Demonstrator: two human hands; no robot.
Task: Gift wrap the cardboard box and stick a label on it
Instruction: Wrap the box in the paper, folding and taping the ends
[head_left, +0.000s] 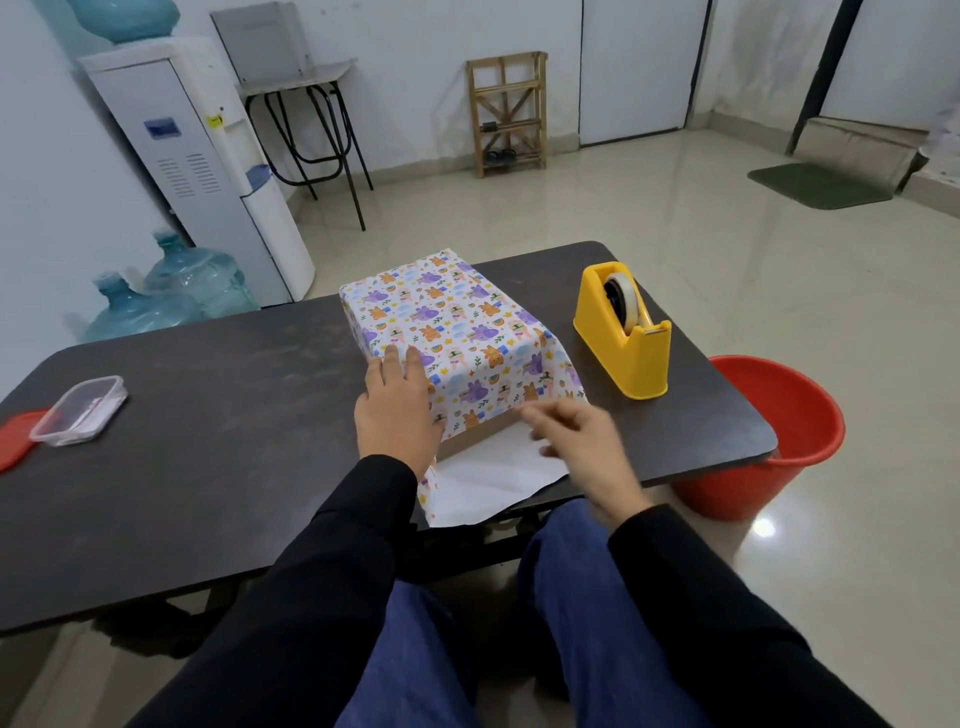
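Sitting at a dark tabletop (234, 415), with a yellow tape dispenser (623, 353) standing just right of the box and carrying a roll of tape (621, 304) upright in its slot. Seeing a red bucket (779, 431) on the floor past the tabletop's right edge. Noting a clear plastic container (78, 410) lying open at the far left against its red lid (15, 441), holding something pale, too small to tell.

Facing the cardboard box (457, 322) at mid-tabletop, covered in cartoon-print wrapping paper (493, 478), long axis running away from the body, far end angled slightly left, a white flap spreading over the near edge.

Pressing the left hand (397, 410) flat, fingers straight, on the box's near-left corner. Reaching the right hand (576, 441) to the paper's near-right edge, well apart from the left hand; blurred, so not telling whether pinching or only touching.
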